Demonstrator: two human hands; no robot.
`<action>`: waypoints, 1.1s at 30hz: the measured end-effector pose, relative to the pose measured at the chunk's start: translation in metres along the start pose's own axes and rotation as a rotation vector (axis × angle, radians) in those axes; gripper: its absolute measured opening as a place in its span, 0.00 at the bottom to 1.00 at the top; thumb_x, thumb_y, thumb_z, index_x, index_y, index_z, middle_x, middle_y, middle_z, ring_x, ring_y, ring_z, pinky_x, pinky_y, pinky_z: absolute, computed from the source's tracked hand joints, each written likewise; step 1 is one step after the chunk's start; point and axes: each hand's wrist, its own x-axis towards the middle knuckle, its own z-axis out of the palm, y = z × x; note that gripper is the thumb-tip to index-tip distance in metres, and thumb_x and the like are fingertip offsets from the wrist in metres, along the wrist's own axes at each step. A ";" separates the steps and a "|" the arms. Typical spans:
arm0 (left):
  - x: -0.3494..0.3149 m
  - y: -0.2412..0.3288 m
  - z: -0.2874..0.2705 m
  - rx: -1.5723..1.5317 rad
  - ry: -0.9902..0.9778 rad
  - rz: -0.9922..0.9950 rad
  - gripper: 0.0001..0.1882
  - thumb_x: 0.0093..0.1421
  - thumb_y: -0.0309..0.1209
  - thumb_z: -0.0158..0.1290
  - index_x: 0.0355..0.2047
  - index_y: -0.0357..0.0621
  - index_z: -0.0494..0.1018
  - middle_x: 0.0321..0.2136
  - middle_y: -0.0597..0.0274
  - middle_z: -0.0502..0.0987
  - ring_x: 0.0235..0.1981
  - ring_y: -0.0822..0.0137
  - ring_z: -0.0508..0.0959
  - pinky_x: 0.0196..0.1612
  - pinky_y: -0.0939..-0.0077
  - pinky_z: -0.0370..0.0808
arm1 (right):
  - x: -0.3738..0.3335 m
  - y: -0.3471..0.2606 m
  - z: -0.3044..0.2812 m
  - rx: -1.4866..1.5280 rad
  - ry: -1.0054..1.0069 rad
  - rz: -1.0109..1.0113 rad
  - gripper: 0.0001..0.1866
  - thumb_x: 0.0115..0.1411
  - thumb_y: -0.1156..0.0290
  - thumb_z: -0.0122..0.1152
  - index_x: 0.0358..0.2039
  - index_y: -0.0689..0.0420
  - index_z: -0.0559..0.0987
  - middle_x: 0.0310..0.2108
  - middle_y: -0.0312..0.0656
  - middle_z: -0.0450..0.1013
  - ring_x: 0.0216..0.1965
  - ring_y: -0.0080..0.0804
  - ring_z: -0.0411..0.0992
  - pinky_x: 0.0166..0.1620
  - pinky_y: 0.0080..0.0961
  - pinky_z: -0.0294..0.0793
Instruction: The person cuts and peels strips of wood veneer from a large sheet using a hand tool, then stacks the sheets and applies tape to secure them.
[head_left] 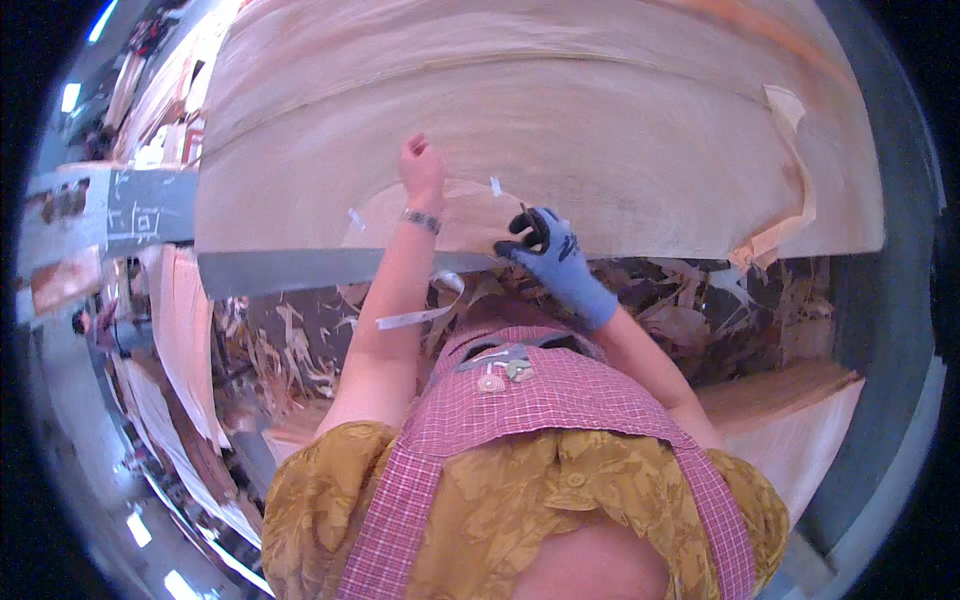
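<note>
A wide sheet of pale wood veneer lies spread in front of me. My left hand, bare with a band at the wrist, is closed above it; whatever its curled fingers hold is hidden. Below that hand, a paler rounded veneer piece lies at the sheet's near edge. Small white tape pieces stick at its left and at its upper right. My right hand wears a blue glove with black fingertips. Its fingers are bent around a small, thin dark thing at the near edge. A white tape strip hangs by my left forearm.
A torn veneer strip curls on the right of the sheet. Veneer scraps litter the gap between the sheet and me. Stacked veneer stands at the lower right, and more sheets at the left by a grey beam.
</note>
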 end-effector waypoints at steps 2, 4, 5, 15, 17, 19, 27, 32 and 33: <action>-0.039 0.013 -0.036 -0.035 0.012 -0.118 0.16 0.60 0.26 0.48 0.49 0.35 0.70 0.39 0.58 0.75 0.37 0.70 0.74 0.39 0.74 0.75 | -0.003 0.052 -0.015 -0.553 -0.037 -0.197 0.23 0.51 0.60 0.71 0.45 0.54 0.75 0.39 0.48 0.73 0.32 0.46 0.74 0.38 0.38 0.76; -0.068 0.007 -0.072 -0.030 0.032 -0.169 0.15 0.61 0.26 0.48 0.48 0.36 0.71 0.38 0.59 0.75 0.33 0.72 0.74 0.36 0.76 0.74 | 0.000 0.092 -0.020 -0.980 -0.180 -0.302 0.23 0.51 0.60 0.70 0.47 0.52 0.75 0.40 0.48 0.73 0.32 0.49 0.75 0.37 0.41 0.76; -0.082 -0.006 -0.091 0.009 0.025 -0.190 0.15 0.61 0.28 0.49 0.47 0.37 0.72 0.37 0.60 0.76 0.33 0.71 0.75 0.34 0.77 0.74 | 0.003 0.097 -0.022 -0.925 -0.231 -0.299 0.22 0.52 0.60 0.69 0.46 0.52 0.76 0.40 0.48 0.74 0.32 0.48 0.75 0.37 0.41 0.76; -0.147 -0.050 -0.076 0.278 -0.070 -0.105 0.24 0.55 0.42 0.58 0.46 0.36 0.74 0.44 0.45 0.79 0.45 0.51 0.79 0.49 0.65 0.74 | 0.071 0.003 -0.088 -0.547 -0.372 -0.122 0.17 0.52 0.58 0.68 0.36 0.57 0.79 0.30 0.50 0.77 0.31 0.42 0.76 0.37 0.35 0.73; -0.141 -0.046 -0.053 0.686 0.026 0.311 0.31 0.54 0.46 0.59 0.53 0.39 0.70 0.54 0.45 0.71 0.54 0.51 0.72 0.56 0.58 0.67 | 0.073 -0.010 -0.093 -0.553 -0.364 -0.127 0.16 0.53 0.58 0.68 0.34 0.57 0.79 0.29 0.50 0.76 0.31 0.42 0.75 0.37 0.36 0.73; -0.144 -0.047 -0.041 0.954 0.045 0.522 0.36 0.53 0.51 0.59 0.57 0.43 0.67 0.61 0.47 0.65 0.61 0.50 0.65 0.62 0.50 0.60 | 0.069 -0.018 -0.091 -0.575 -0.359 -0.164 0.16 0.53 0.57 0.67 0.32 0.57 0.78 0.28 0.50 0.75 0.31 0.45 0.75 0.36 0.38 0.73; -0.218 -0.053 -0.055 1.087 -0.160 0.635 0.36 0.54 0.53 0.57 0.59 0.48 0.67 0.63 0.51 0.62 0.64 0.49 0.60 0.65 0.43 0.53 | 0.031 0.018 -0.061 -0.782 -0.298 -0.327 0.16 0.55 0.56 0.65 0.36 0.54 0.76 0.35 0.48 0.74 0.35 0.51 0.75 0.38 0.43 0.74; -0.211 -0.030 -0.082 0.961 -0.207 0.392 0.33 0.57 0.46 0.55 0.59 0.46 0.64 0.57 0.50 0.67 0.59 0.52 0.64 0.58 0.53 0.60 | 0.014 0.055 -0.039 -0.875 -0.323 -0.282 0.16 0.56 0.57 0.63 0.41 0.51 0.76 0.39 0.47 0.72 0.37 0.52 0.75 0.39 0.44 0.75; -0.202 -0.032 -0.087 0.921 -0.066 0.468 0.33 0.57 0.46 0.55 0.60 0.46 0.63 0.58 0.50 0.66 0.60 0.52 0.64 0.59 0.52 0.59 | 0.009 0.048 -0.039 -0.806 -0.384 -0.325 0.16 0.56 0.58 0.64 0.42 0.52 0.75 0.40 0.47 0.72 0.39 0.52 0.74 0.40 0.43 0.75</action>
